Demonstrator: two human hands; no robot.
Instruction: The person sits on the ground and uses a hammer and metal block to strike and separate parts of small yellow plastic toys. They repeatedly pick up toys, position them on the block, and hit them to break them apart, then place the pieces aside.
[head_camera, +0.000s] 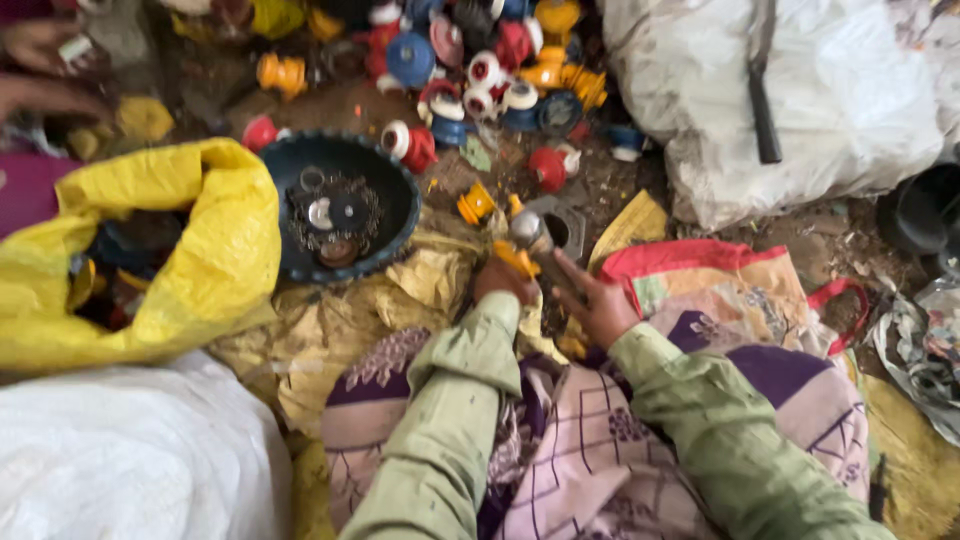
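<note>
Here, the scene is listed from largest item to smallest. A white sack (800, 90) is seen well beyond the right grip and to its right, with a dark bar lying across it. A second white sack (120, 450) is located near the lower left, well apart from the left grip. A yellow bag (200, 240), open-mouthed and filled with dark parts, is placed to the left of the left grip. A dark round basin (395, 190), holding small metal rings and discs, is positioned just beyond and left of the left grip. A heap of coloured plastic spools (480, 60) in red, blue, white and orange is spread on the ground beyond both grips.

The left hand (503, 280) is closed around an orange piece (515, 258), which is pinched against the ground cloth. The right hand (597, 305) is held just beside it, with fingers partly spread; a hammer (530, 235) with a grey metal head rises between the two grips, and whether the right grip is pressed around its handle cannot be told. Both arms are covered by pale green sleeves (450, 430).
</note>
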